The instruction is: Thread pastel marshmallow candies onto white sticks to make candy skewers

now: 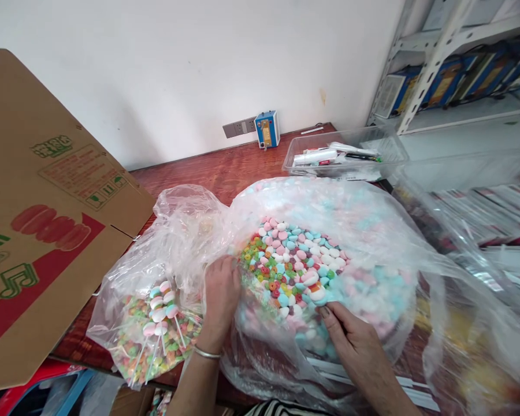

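A large clear plastic bag lies open, full of pink, blue and white candies with small colourful gummy rings among them. At the left side of its opening is my left hand, fingers curled and tips hidden, next to the gummy rings. My right hand pinches the near end of a short candy skewer, a row of white, orange and blue pieces held low over the pile. To the left, several finished candy skewers rest on a second bag of gummy rings.
A printed cardboard box stands at the left. Behind the bags are a blue device by the wall socket and a clear plastic bin of packets. White sticks lie near the front right. A metal shelf stands at the right.
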Demonstrator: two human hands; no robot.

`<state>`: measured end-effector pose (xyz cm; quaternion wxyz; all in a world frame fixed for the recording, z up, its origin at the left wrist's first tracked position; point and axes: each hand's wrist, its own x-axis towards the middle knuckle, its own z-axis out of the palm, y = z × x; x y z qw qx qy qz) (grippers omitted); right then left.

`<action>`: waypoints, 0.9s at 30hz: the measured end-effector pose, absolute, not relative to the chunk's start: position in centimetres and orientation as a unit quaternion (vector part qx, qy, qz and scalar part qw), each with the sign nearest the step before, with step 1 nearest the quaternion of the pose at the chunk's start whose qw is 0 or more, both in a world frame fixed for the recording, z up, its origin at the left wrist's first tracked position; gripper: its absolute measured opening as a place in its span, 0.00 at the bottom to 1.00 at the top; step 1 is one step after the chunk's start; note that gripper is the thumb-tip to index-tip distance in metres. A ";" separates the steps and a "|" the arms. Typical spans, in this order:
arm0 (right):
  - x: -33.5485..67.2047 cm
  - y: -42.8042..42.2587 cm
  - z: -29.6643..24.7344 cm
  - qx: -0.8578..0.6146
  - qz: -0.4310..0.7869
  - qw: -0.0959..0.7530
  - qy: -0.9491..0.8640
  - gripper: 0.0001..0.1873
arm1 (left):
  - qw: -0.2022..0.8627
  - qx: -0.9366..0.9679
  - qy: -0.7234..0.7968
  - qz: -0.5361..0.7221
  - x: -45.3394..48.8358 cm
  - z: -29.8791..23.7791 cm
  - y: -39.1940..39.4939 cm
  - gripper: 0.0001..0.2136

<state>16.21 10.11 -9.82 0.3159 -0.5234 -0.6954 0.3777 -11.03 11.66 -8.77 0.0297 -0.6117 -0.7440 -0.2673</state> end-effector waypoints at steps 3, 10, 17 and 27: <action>16.0 10.2 -10.0 -0.524 0.382 0.316 -0.692 0.21 | 0.071 -0.606 -0.743 -0.277 -12.1 -8.9 11.0 0.10; 15.9 10.0 -10.6 -0.517 0.383 0.309 -0.700 0.19 | 0.080 -0.647 -0.706 -0.276 -9.9 -8.4 13.2 0.09; 16.0 9.6 -10.8 -0.516 0.394 0.300 -0.699 0.18 | 0.011 -0.631 -0.714 -0.303 -10.4 -7.8 13.7 0.05; 15.9 9.8 -11.2 -0.515 0.386 0.297 -0.705 0.19 | -0.024 -0.661 -0.707 -0.250 -9.2 -7.7 14.5 0.09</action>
